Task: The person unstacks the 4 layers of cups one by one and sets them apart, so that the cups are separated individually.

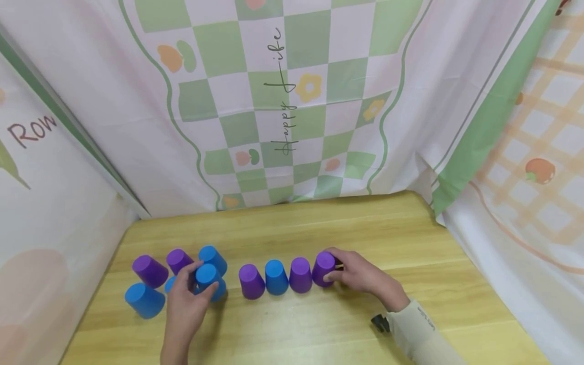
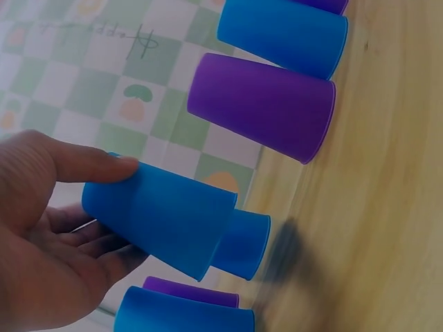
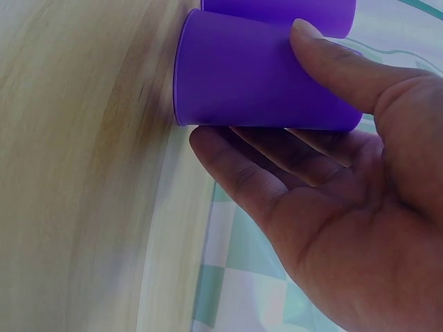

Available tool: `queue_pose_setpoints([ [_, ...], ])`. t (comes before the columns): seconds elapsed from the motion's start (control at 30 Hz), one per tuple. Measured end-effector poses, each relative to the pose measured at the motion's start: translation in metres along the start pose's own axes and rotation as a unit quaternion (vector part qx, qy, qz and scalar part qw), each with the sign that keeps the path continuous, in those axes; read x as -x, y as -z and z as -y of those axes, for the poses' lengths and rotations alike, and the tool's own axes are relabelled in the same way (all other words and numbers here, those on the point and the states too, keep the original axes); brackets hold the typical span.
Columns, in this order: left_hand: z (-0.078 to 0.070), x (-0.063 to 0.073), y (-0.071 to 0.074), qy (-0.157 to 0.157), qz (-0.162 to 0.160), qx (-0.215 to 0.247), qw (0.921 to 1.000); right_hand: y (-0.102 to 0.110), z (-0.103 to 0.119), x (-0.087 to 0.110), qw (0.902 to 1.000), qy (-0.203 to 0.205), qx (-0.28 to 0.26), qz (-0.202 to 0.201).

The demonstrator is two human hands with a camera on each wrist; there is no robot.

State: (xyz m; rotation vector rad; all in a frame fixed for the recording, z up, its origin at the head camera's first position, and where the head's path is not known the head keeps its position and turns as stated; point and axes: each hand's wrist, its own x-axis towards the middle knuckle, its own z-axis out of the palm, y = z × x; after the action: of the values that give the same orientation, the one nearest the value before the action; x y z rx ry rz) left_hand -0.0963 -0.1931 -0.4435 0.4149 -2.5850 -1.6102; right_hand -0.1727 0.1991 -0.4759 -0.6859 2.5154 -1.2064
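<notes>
My left hand (image 1: pixel 186 306) holds a blue cup (image 1: pixel 211 279) between thumb and fingers. In the left wrist view that blue cup (image 2: pixel 159 218) overlaps another blue cup (image 2: pixel 243 243) behind it, and its rim stands off from the wood. On the other side, my right hand (image 1: pixel 362 272) grips a purple cup (image 1: pixel 323 269) at the right end of an upside-down row. The thumb lies on the near side of this purple cup (image 3: pixel 256 76), fingers along its other side. Leftward in the row come a purple cup (image 1: pixel 300 276), a blue cup (image 1: pixel 276 278) and a purple cup (image 1: pixel 251 282).
Around the left hand stand upside-down cups: two purple cups (image 1: pixel 150 272) at the back, a blue cup (image 1: pixel 213 259) behind the held one, a blue cup (image 1: pixel 145 301) at the left and one partly hidden. A patterned curtain (image 1: pixel 292 116) borders the wooden table (image 1: pixel 292 334).
</notes>
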Motion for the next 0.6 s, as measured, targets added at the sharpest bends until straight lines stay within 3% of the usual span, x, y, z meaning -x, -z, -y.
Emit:
queue_pose_setpoints([
  [0.6, 0.012, -0.009, -0.001, 0.047, 0.002, -0.036, 0.9982, 0.000, -0.001, 0.000, 1.0000, -0.005, 0.000, 0.002],
])
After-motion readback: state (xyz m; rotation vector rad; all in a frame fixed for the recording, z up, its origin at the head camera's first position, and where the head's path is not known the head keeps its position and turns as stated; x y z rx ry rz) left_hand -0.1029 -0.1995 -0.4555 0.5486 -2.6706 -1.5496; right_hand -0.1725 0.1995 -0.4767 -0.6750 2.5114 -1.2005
